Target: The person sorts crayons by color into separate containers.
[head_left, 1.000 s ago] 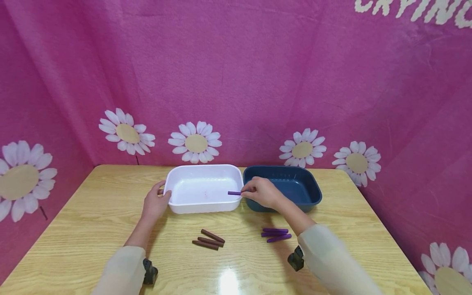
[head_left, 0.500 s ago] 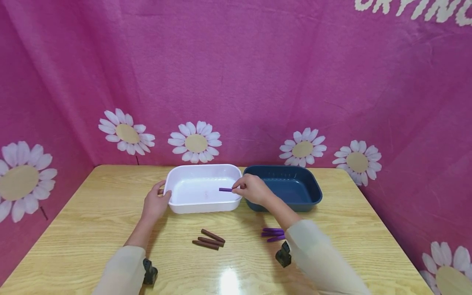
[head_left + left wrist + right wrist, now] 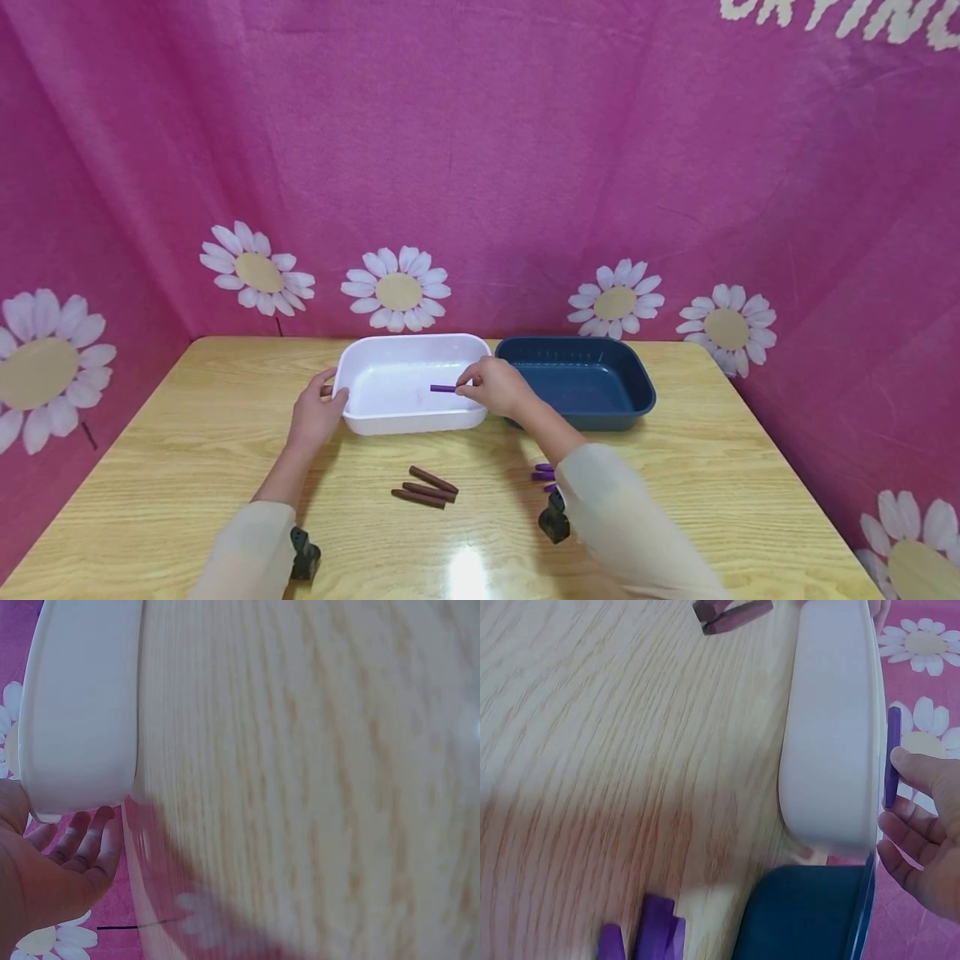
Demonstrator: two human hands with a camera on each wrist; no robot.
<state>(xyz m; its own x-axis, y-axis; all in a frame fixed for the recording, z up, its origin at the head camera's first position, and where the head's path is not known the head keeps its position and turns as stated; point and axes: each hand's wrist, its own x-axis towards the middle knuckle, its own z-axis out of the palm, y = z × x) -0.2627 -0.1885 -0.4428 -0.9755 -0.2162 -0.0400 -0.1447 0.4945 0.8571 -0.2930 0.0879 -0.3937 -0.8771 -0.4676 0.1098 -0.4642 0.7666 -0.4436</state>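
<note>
Wears a pale cream left sleeve (image 3: 243, 550), plain and smooth, and a matching right sleeve (image 3: 637, 525), loose-fitting, with a faint grey-green tinge towards the end nearest the fingers. Stops well short of the left hand (image 3: 313, 415) and the right hand (image 3: 497, 387), leaving both bare. Carries a small black left wrist device (image 3: 304, 554) and a similar right wrist device (image 3: 553, 518), both blocky and angular, jutting out along the inner side.

Wd tbl (image 3: 225, 433) — bins (image 3: 416, 423), brn sticks (image 3: 429, 492), purp sticks (image 3: 543, 477).
</note>
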